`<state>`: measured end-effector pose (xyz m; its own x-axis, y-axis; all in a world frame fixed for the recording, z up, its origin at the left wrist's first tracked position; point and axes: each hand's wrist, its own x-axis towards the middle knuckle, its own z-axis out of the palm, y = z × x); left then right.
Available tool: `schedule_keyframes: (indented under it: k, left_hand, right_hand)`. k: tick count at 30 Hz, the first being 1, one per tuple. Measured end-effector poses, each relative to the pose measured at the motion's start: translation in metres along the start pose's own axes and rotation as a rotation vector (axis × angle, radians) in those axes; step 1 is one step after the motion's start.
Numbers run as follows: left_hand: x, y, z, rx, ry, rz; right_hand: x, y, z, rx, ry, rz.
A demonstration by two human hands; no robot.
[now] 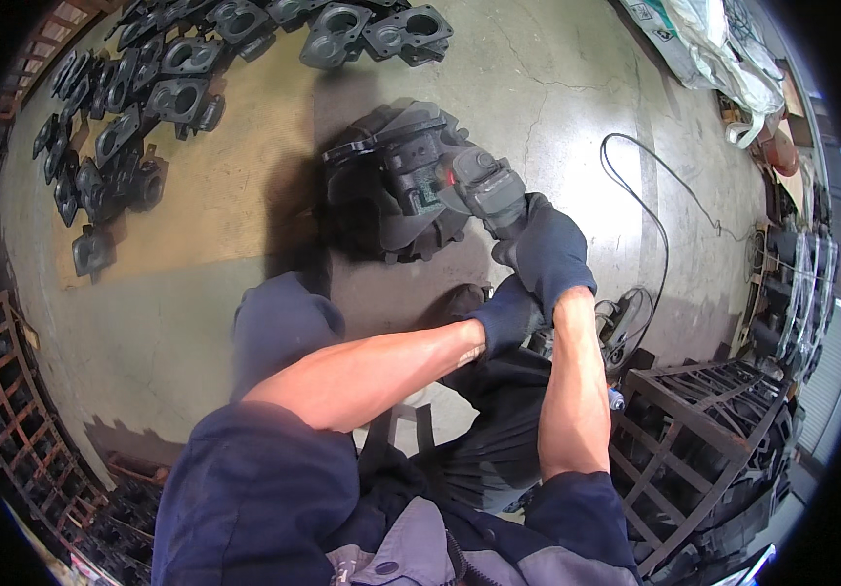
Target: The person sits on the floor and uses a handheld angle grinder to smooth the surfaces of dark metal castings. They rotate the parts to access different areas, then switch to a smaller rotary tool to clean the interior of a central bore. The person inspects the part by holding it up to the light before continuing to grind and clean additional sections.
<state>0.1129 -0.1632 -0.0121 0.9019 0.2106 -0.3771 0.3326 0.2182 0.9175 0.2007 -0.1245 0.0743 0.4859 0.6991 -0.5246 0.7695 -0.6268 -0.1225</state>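
Observation:
Both my hands wear dark blue work gloves and grip a dark angle grinder [491, 188]. My right hand [549, 249] is closed round its body just behind the head. Closer to me, my left hand [510, 317] is closed round the rear part, partly covered by the right. The grinder's head touches or nearly touches the right side of a large dark metal casting [401, 161] on the floor. A small red-orange glow shows where they meet. The grinder's disc is mostly hidden.
Many similar dark flanged castings [186, 98] lie at the far left. A black cable [663, 234] loops over the floor on the right. Rusty metal cages [679, 444] stand at near right and left. White sacks [699, 49] lie at the far right.

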Motion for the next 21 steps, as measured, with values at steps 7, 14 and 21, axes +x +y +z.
schedule_keyframes:
  k: [7,14,21]
  left_hand:
    - [0.0,-0.004,0.002,-0.066,0.002,-0.042]
    - [0.004,-0.005,0.006,-0.318,-0.091,-0.103]
    - [0.007,-0.032,0.026,-0.302,0.265,0.214]
  right_hand:
    - [-0.002,-0.002,-0.002,0.003,-0.003,-0.025]
    - [-0.004,-0.002,-0.002,0.008,-0.002,-0.002]
    - [-0.002,-0.001,0.0,-0.01,-0.009,-0.017]
